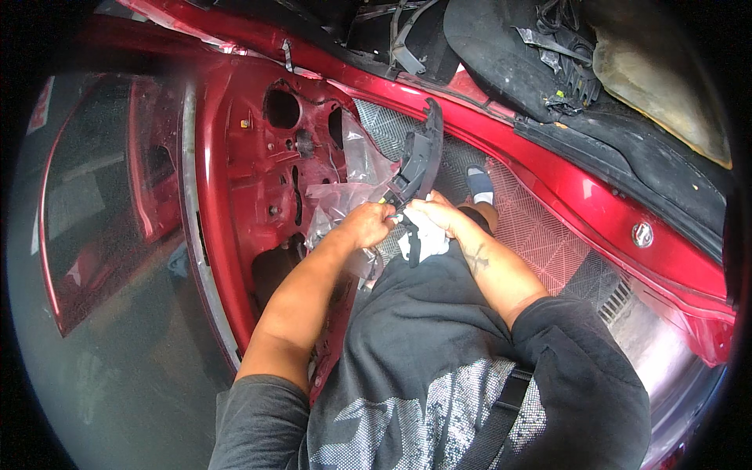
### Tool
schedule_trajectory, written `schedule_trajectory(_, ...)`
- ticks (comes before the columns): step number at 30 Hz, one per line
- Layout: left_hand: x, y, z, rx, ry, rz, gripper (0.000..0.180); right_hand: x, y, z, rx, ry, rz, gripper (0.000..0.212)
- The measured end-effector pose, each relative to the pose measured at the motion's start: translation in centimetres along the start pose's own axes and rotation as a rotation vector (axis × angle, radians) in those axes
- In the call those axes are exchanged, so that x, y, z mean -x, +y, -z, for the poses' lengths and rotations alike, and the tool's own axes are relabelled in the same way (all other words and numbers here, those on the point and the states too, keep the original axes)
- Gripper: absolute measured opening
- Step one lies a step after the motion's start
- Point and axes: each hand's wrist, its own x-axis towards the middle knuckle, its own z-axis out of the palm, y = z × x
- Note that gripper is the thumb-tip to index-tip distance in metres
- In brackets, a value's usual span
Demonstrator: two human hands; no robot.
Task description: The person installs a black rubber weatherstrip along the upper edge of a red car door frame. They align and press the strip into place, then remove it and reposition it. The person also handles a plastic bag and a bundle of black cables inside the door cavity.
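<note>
Black plastic trim piece (pixel 425 153), long and angular, is up in the air in the middle of the head view, between the open red car door (pixel 258 176) on the left and the red car body (pixel 572 200) on the right, attached to neither as far as shows. Both hands are close together at its near end: the left hand (pixel 368 225) and the right hand (pixel 437 213) have their fingers curled and seem to pinch it there, though the fingertips are partly hidden. Clear plastic sheeting (pixel 337 205) hangs between the door and the left hand, and crumpled white material (pixel 432 237) sits just under the right hand, against the dark shirt (pixel 439 313). As for progress, the door's inner face is bare metal with open holes, so its covering is off, and the trim piece looks to be in the handling stage, not yet fitted anywhere. What seems left is to finish with its near end and to cover the door; whether the small parts between the fingers are secured, I cannot tell.
</note>
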Motion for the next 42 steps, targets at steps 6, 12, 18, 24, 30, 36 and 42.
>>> schedule_trajectory(6, 0.7, 0.3, 0.5, 0.027, 0.013, 0.008, 0.028, -0.8, 1.1, -0.2, -0.049, -0.088, 0.105, 0.036)
schedule_trajectory(12, 1.3, 0.6, 0.0, 0.032, 0.103, 0.015, 0.03, -1.7, 1.5, 0.2, -0.006, -0.064, 0.051, 0.029)
schedule_trajectory(18, 1.5, 1.1, 0.2, 0.019, 0.12, 0.1, 0.031, -6.2, 4.1, 1.0, 0.168, -0.033, 0.099, 0.026)
schedule_trajectory(24, 1.2, 1.5, 0.7, 0.098, 0.162, 0.163, 0.03, -3.3, -1.8, 0.7, 0.225, -0.125, 0.113, 0.034)
schedule_trajectory(30, 0.6, 1.1, -0.1, 0.09, 0.257, 0.175, 0.031, -7.5, -0.4, 1.4, 0.178, -0.166, 0.2, 0.032)
schedule_trajectory(36, -1.2, 1.0, 0.4, 0.063, 0.121, 0.094, 0.029, -7.5, 1.4, 3.3, 0.103, -0.139, 0.016, 0.027)
schedule_trajectory(42, -1.6, 2.2, 0.6, -0.118, 0.114, 0.069, 0.023, -7.1, 0.1, 3.5, 0.094, -0.175, 0.027, 0.03)
